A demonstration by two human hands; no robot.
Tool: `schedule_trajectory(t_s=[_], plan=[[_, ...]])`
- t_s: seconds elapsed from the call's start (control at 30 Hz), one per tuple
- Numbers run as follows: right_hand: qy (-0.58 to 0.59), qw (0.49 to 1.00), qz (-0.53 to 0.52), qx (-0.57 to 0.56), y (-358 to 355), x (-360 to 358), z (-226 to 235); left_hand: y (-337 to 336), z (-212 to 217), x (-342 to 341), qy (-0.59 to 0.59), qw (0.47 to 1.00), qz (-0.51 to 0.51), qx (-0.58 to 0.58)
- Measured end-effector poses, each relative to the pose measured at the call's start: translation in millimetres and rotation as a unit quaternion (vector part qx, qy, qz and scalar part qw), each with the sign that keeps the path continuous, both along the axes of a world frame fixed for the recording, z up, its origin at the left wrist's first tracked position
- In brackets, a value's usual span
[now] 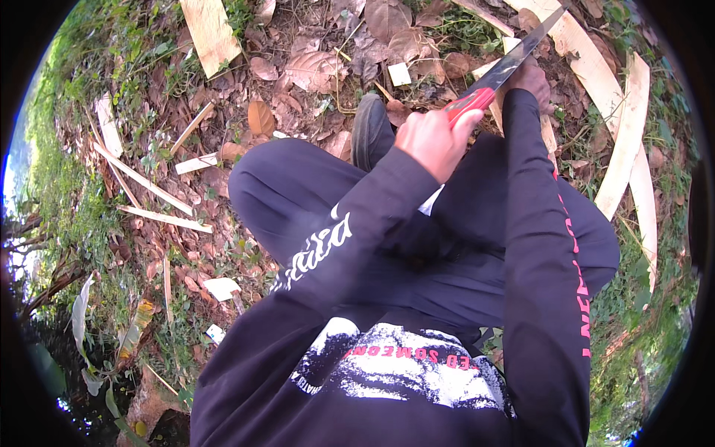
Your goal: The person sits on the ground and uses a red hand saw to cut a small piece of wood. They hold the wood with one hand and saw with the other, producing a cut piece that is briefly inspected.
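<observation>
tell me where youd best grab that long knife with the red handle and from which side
By the red handle, coming from the butt end nearest the body, probably as the left hand grips it. The knife points up and away, its bare metal blade crossing a pale wood strip by the right hand, so keep fingers behind the blade.
</observation>
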State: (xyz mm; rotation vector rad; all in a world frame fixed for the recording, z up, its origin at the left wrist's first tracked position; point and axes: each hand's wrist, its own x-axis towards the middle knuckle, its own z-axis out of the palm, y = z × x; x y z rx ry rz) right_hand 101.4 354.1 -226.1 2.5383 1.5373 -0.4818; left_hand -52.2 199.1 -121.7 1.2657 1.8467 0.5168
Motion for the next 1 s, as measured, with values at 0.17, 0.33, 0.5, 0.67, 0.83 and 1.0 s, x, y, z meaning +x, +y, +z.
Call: schedule_trajectory(t_s=[0.17,0.33,0.5,0.67,0.83,1.0], plan=[[0.025,0.998,-0.042,0.044,-3,6,19,-33,3,-6,0.019,1.0,-0.015,-0.017],[0.024,0.996,-0.03,0.079,-7,-4,2,10,-13,4,-0.007,0.998,0.002,0.055],[0.019,0.996,-0.019,0.09,9,20,-23,5,-16,15,0.043,0.989,-0.04,0.134],[-0.012,0.99,-0.015,0.137,-9,7,-11,2,-17,13,0.001,1.0,0.012,0.025],[0.01,0.99,0.016,0.142,4,16,-13,39,-14,35,0.03,0.998,0.003,0.056],[0.011,0.991,-0.038,0.13,4,28,-20,-5,-9,20,-0.015,0.999,0.023,0.029]])
